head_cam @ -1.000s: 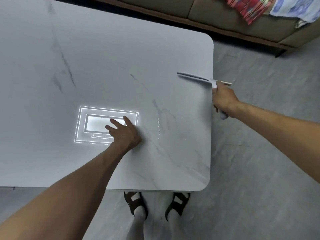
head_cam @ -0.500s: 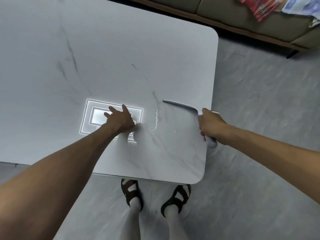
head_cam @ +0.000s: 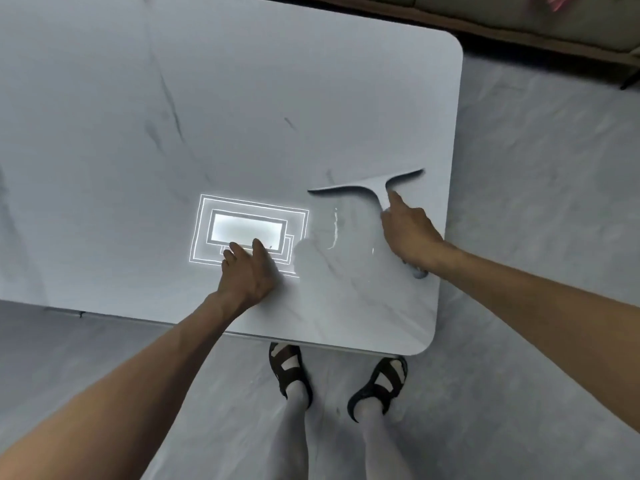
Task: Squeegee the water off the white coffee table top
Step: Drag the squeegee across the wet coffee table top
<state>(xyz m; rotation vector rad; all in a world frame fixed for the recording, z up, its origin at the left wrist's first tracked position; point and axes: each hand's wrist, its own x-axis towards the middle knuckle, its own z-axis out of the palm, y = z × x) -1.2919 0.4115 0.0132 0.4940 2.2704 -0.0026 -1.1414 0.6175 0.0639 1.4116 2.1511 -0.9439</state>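
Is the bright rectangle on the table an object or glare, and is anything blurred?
Head view: the rectangle looks like a light's reflection on the glossy table; left hand covers its near edge; squeegee blade slightly soft; wide-angle bends table edges.

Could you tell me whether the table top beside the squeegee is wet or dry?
Wet: glinting water streaks lie on the table top on the squeegee's near side.

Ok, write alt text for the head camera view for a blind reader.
Seen from above, a right hand grips a squeegee, its blade on a white coffee table near the right edge, with streaks of water on its near side. The left hand rests flat on the table at a bright light reflection; sandalled feet stand on the grey floor.
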